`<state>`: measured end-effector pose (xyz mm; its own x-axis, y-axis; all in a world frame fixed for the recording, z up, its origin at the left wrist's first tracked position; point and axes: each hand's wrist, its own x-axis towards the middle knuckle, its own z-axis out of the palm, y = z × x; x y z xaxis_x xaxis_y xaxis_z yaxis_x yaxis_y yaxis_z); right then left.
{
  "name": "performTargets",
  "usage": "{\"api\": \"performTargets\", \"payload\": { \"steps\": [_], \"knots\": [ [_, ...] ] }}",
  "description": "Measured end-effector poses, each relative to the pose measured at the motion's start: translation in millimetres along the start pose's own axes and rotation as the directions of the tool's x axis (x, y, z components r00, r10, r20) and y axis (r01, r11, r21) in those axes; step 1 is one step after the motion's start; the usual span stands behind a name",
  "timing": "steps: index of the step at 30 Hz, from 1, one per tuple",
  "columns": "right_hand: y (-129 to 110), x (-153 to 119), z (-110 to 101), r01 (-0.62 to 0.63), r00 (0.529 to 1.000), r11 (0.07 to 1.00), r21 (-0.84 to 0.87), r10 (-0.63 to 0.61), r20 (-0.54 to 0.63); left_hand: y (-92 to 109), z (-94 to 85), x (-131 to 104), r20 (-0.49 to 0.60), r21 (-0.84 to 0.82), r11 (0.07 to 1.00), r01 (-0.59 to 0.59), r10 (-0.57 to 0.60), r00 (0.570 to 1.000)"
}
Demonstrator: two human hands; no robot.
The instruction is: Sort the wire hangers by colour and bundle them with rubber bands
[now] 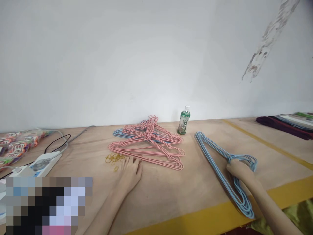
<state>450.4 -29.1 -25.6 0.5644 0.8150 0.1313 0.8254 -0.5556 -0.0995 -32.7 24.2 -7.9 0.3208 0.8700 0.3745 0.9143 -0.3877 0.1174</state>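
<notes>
My right hand [238,169] is closed around the neck of a bundle of blue clothes hangers [215,164], just below their hooks. The bundle lies slanted on the table, its hooks pointing right. My left hand [131,171] rests on the tabletop with its fingers stretched forward, beside a small heap of yellow rubber bands [114,158]. Its fingertips are close to the lower edge of a pile of pink clothes hangers [146,151]. More blue hangers [118,133] show from under the pink ones at the back.
A green-labelled drink bottle [184,122] stands near the wall. On the left lie a white power strip [45,163] with cables and several plastic-wrapped packets [22,142]. Dark folded cloth [281,125] lies far right. Yellow tape [195,220] runs along the table's front edge.
</notes>
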Motion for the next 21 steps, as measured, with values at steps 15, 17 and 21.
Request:
{"api": "performTargets", "payload": {
  "steps": [15, 17, 21],
  "knots": [
    [-170.4, -101.7, -56.7, 0.686, 0.727, 0.711, 0.156, -0.656, -0.205, -7.9, 19.3, 9.8, -0.075, -0.055, 0.998, -0.017, 0.013, 0.997],
    [-206.5, -117.3, -45.3, 0.815, 0.577, 0.569, 0.107, -0.783, -0.230, -6.8, 19.2, 9.1, -0.074, -0.050, 0.998, -0.022, 0.018, 0.997],
    [-245.4, -111.4, -3.8, 0.829, 0.534, 0.559, -0.014, -0.798, -0.278, -4.6, 14.2, 4.6, -0.080, -0.034, 0.999, -0.016, 0.013, 0.997]
  ]
}}
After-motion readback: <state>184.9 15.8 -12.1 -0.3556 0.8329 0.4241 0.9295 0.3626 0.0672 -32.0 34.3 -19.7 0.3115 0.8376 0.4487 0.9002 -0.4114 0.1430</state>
